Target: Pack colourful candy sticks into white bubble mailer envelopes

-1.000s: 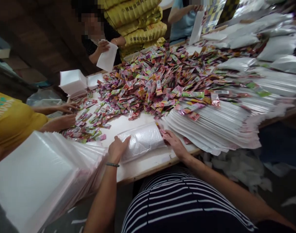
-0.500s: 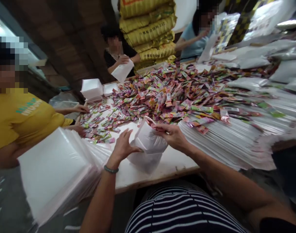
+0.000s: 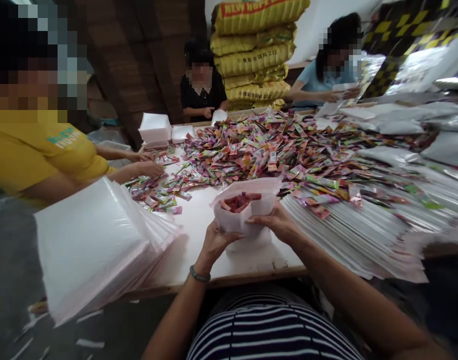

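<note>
A white plastic bag (image 3: 232, 222) stands upright near the table's front edge, its mouth spread and its back flap raised. Reddish packets (image 3: 240, 201) show inside the opening. My left hand (image 3: 219, 240) grips the bag's lower left side, thumb across the front. On the right side, my right hand (image 3: 276, 220) holds the bag with its thumb on the front wall. The far fingers of both hands are partly hidden by the bag. Just beyond it spreads a big heap of small colourful packets (image 3: 247, 145).
A stack of white bags (image 3: 89, 235) overhangs the front edge at left; filled-looking rows of white bags (image 3: 349, 230) lie at right. A person in yellow (image 3: 78, 155) handles packets at left. Two people sit across, before yellow sacks (image 3: 255, 60). A smaller white stack (image 3: 153, 129) stands behind.
The bag has turned upright with its mouth showing the packets. My left hand has closed on its side, and my right hand has moved from the top rim down to its right side.
</note>
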A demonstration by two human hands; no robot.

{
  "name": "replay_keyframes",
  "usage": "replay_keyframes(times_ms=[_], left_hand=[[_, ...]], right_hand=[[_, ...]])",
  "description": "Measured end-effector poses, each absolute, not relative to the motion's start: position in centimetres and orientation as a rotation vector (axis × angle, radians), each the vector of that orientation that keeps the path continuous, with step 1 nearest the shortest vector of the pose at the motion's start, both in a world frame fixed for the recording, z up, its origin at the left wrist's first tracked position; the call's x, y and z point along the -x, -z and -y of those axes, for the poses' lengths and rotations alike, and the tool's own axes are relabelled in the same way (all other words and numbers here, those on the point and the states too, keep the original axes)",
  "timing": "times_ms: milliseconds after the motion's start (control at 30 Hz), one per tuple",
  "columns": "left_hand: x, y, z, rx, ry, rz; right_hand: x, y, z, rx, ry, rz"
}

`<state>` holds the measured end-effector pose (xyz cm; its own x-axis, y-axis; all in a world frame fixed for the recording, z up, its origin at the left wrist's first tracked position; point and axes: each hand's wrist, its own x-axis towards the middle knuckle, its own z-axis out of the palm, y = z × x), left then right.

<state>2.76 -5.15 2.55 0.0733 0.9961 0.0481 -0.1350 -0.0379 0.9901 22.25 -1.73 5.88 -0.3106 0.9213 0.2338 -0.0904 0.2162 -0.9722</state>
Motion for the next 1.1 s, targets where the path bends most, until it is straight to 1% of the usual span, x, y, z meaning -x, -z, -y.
replay_keyframes(times_ms=[67,133,200,267,400,500,633,700,800,867,900,1000,1033,1100], left_hand=[[-3.2,-4.4,5.0,-1.193,-1.281,-1.054],[-3.1,-6.3,4.8,-1.272,-1.317,-1.064],[-2.7,-7.2,4.8,-1.346,-1.338,-1.059],[-2.4,-6.5,4.8,-1.362,-1.323,-1.040],[-2.7,-3.7,5.3,-1.287,-1.228,-1.108],[-2.9,-4.3,5.9,-1.267,-1.219,-1.157],[-2.2,-5.3,6.1,-1.358,-1.217,-1.048],[-1.9,-4.2,6.1,-1.345,-1.193,-1.036],[-1.9,-1.6,6.1,-1.307,-1.184,-1.080],[-2.1,-0.7,6.1,-1.329,-1.177,-1.075],[-2.2,-0.5,6.0,-1.352,-1.177,-1.066],[-2.4,-1.0,6.0,-1.418,-1.188,-1.081],[-2.5,-1.2,6.1,-1.433,-1.190,-1.092],[-2.8,-1.4,6.2,-1.461,-1.179,-1.106]], right_hand=[[-21.9,-6.6,2.0,0.786,-1.294,1.397],[-21.9,-8.6,2.2,0.763,-1.244,1.381],[-22.3,-10.0,2.4,0.758,-1.229,1.399],[-22.5,-10.0,2.5,0.760,-1.289,1.390],[-22.0,-7.5,2.9,0.790,-1.433,1.321],[-21.8,-7.5,3.6,0.841,-1.374,1.333],[-22.4,-8.4,4.2,0.829,-1.302,1.484],[-23.1,-8.4,4.6,0.822,-1.158,1.508],[-24.3,-10.0,5.0,0.846,-0.651,1.534],[-24.5,-12.8,5.0,0.877,-0.372,1.787],[-24.2,-14.4,4.7,0.882,-0.302,2.016],[-22.1,-17.7,3.1,0.822,-0.281,2.691],[-21.1,-17.8,2.4,0.772,-0.310,2.841],[-19.3,-16.4,1.3,0.680,-0.370,2.997]])
